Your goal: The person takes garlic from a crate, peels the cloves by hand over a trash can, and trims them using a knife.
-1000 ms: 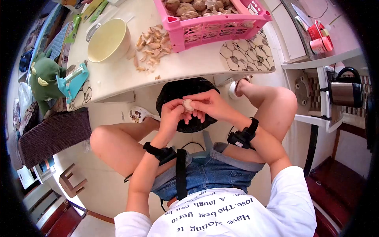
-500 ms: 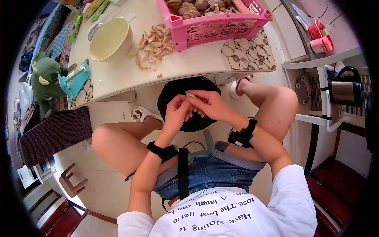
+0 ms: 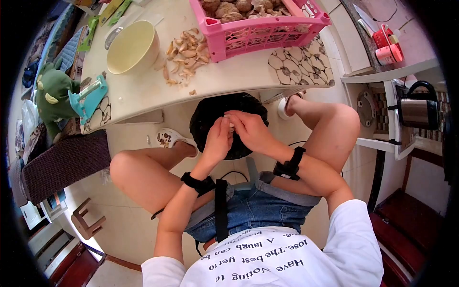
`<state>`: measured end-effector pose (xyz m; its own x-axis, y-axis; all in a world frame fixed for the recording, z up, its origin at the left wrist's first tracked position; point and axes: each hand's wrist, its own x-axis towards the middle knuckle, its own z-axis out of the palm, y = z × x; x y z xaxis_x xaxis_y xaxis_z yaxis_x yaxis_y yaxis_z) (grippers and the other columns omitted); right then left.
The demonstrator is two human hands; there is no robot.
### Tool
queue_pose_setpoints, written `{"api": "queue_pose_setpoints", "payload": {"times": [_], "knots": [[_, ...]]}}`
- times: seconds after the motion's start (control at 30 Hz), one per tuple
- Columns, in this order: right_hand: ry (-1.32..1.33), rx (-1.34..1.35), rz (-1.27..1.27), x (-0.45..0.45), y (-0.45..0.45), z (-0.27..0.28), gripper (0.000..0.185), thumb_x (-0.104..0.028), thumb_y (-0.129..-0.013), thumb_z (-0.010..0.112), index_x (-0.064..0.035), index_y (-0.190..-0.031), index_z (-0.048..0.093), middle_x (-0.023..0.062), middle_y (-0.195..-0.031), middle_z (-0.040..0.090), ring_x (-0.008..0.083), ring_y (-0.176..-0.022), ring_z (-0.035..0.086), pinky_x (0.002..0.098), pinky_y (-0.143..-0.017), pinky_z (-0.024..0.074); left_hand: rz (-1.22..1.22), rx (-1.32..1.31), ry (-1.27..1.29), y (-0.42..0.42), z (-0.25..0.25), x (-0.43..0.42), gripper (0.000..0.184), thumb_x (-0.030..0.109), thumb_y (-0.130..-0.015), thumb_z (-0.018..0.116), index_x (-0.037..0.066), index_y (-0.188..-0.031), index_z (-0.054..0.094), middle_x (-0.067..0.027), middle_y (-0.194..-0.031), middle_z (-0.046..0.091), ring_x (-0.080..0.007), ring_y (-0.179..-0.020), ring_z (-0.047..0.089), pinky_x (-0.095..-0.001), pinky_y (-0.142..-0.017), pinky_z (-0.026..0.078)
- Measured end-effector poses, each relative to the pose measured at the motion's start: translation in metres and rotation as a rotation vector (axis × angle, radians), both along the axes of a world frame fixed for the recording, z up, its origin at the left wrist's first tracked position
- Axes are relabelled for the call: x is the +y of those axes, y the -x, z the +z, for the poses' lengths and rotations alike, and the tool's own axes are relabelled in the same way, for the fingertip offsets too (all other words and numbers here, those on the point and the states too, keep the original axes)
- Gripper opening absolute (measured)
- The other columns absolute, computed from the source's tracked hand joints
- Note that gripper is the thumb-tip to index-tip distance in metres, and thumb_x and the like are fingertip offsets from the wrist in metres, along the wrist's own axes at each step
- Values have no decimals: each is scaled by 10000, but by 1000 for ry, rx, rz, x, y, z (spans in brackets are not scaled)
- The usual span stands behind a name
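Observation:
My left hand [image 3: 218, 139] and my right hand [image 3: 250, 131] meet above a bin with a black liner [image 3: 203, 112]. Both are closed, fingertips pinched together on a small pale garlic clove [image 3: 231, 127], which the fingers mostly cover. Beyond the bin, loose garlic cloves [image 3: 187, 53] lie in a pile on the table. To their left stands a pale yellow bowl [image 3: 134, 48]; no contents show inside it. Behind and to the right, a pink plastic basket [image 3: 263, 42] holds garlic bulbs [image 3: 232, 10].
The table's front edge [image 3: 191, 98] runs just beyond the bin. A turquoise phone stand [image 3: 90, 98] sits at its left corner, beside a green plush toy [image 3: 53, 95]. At right, an electric kettle [image 3: 418, 112] stands on a shelf. My knees flank the bin.
My hands have turned slightly and drawn closer together, so the clove shows less between the fingers. The view has shifted a little; the table items stay in place.

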<state>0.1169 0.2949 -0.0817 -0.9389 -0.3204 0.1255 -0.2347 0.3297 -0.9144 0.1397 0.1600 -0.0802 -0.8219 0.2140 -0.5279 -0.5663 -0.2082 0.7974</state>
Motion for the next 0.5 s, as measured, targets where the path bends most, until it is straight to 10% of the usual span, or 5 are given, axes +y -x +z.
{"api": "queue_pose_setpoints", "payload": {"times": [0.23, 0.5], "knots": [[237, -606, -17, 7, 6, 8, 297, -193, -953, 412, 17, -1045, 600, 97, -669, 610, 152, -494, 546, 283, -476, 448, -41, 21, -183, 4, 5, -5, 327, 372, -978, 363, 81, -847, 436, -3, -639, 407, -75, -463, 328, -218, -388, 211], [171, -427, -32, 1, -2, 13, 322, -206, -967, 395, 18, -1106, 580, 38, -609, 539, 97, -438, 488, 234, -417, 398, -79, 44, -75, 4, -3, -3, 378, 426, -965, 380, 71, -866, 466, 0, -616, 427, -72, -448, 341, -217, -377, 215]]}}
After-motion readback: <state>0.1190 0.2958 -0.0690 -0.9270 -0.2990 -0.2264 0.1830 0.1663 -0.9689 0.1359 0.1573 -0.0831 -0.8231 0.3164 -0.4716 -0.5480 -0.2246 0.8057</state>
